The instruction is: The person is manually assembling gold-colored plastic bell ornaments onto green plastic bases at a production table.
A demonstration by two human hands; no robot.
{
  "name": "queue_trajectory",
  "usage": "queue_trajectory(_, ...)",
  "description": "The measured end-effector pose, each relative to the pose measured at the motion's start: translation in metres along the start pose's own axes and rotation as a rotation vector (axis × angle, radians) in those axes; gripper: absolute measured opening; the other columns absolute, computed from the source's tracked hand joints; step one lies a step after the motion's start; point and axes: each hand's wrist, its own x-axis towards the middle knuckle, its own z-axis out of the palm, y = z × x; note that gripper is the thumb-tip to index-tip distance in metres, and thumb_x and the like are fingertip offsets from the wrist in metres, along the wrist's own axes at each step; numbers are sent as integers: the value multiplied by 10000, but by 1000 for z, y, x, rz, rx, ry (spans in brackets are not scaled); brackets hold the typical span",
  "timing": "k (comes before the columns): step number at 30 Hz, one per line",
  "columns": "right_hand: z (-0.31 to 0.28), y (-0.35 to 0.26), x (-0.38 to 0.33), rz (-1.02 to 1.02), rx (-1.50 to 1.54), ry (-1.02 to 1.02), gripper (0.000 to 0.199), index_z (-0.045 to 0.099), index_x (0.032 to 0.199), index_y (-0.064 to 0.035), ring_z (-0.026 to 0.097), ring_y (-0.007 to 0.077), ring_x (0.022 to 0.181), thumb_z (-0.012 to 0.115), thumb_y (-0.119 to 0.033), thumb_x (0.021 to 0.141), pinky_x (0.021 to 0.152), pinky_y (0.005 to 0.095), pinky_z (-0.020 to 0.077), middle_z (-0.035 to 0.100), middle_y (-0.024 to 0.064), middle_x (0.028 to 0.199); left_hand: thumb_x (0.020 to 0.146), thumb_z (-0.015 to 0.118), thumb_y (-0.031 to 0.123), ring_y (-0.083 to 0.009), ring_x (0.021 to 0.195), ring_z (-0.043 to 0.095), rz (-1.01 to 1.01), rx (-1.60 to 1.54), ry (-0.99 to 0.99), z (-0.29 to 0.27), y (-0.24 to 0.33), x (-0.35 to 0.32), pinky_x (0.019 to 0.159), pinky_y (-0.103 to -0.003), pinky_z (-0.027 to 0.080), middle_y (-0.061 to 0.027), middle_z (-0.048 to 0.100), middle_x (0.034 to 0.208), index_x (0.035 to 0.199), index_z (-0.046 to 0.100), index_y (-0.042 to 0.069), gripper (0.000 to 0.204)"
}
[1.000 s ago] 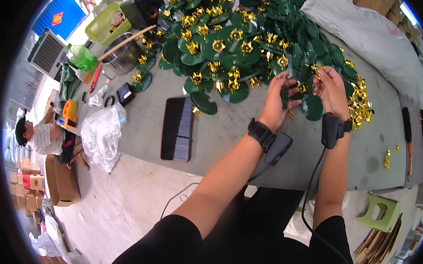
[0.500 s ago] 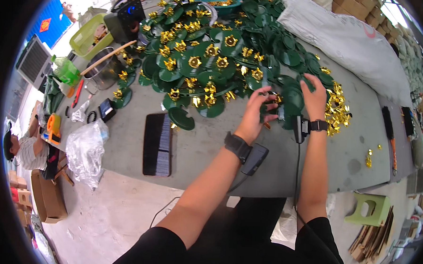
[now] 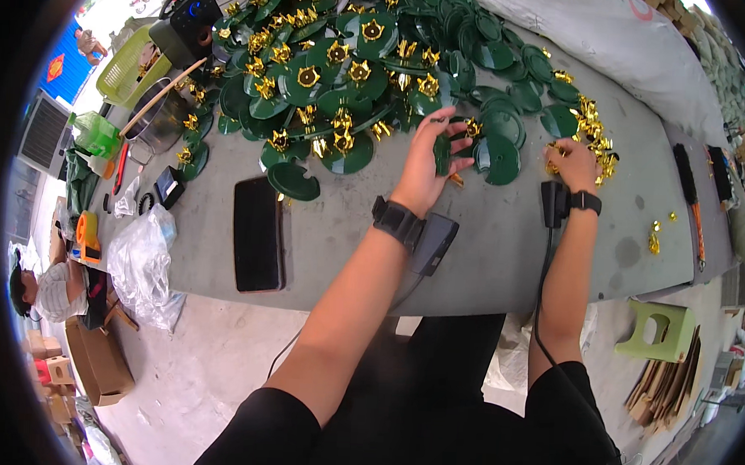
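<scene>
Beyond the near edge of the bench (image 3: 331, 231), the left hand (image 3: 421, 170) keeps its fingers clamped on a green disc (image 3: 441, 156). Rightward, the right hand (image 3: 573, 165) has left the loose disc stack (image 3: 502, 155) for the near side of a heap of gold pieces (image 3: 592, 126), toward the bench's right edge; its fingers are drawn together (whether they pinch a piece, I cannot tell). That shift suggests a turn from discs to gold parts. Farther back, a spread of discs (image 3: 371, 83) bearing gold fittings (image 3: 360, 71) reaches toward the far edge.
</scene>
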Motion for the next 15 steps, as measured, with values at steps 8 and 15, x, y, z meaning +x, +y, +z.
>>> queue_trajectory(8,-34,-78,-23,-399,918,-293,217,626,984,-7,603,127,852,614,-163,833,741,288,466,654,69,921,895,433,352,-233,994,524,-3,3,-9,-4,2,2,829,-403,458,-79,517,1173,1274,431,142,433)
queue_trajectory(15,-10,-133,-58,-556,1166,-726,253,579,1072,13,601,118,849,614,-45,828,736,246,499,619,63,957,885,396,394,-206,1001,522,-6,36,-132,-1,6,-1,869,-357,427,-101,526,1200,1329,380,99,533)
